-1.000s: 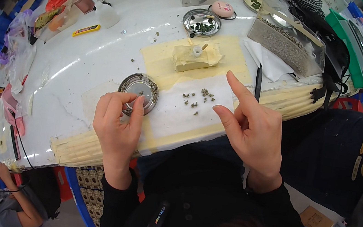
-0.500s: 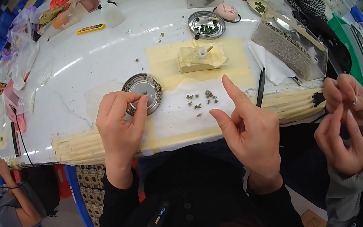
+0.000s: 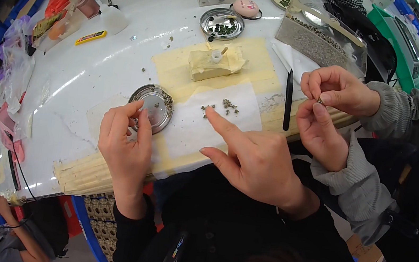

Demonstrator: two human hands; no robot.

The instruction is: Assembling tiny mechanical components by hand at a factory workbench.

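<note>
My right hand (image 3: 254,158) reaches over the white paper (image 3: 193,129) with index finger and thumb stretched apart. Its index fingertip touches a few small grey-brown pieces (image 3: 205,110), too tiny to name; more such pieces (image 3: 230,107) lie in a cluster just right of them. My left hand (image 3: 125,140) is at the near left rim of a round metal dish (image 3: 169,115). Its thumb and index fingertip are slightly apart, and nothing shows between them. Several of the same small pieces lie inside the dish along its right side.
Beyond the paper stands a yellow-wrapped block (image 3: 215,67) with a small white cup. Farther back are a metal dish of dark green pieces (image 3: 223,24) and a clear bin of small grains (image 3: 316,41). At right, a co-worker's hands (image 3: 331,105) pinch something tiny near black tweezers (image 3: 288,102).
My right index finger has come down and left onto the small pieces. My left thumb and index finger have parted and drawn back toward the dish's rim. The co-worker's hands have moved closer.
</note>
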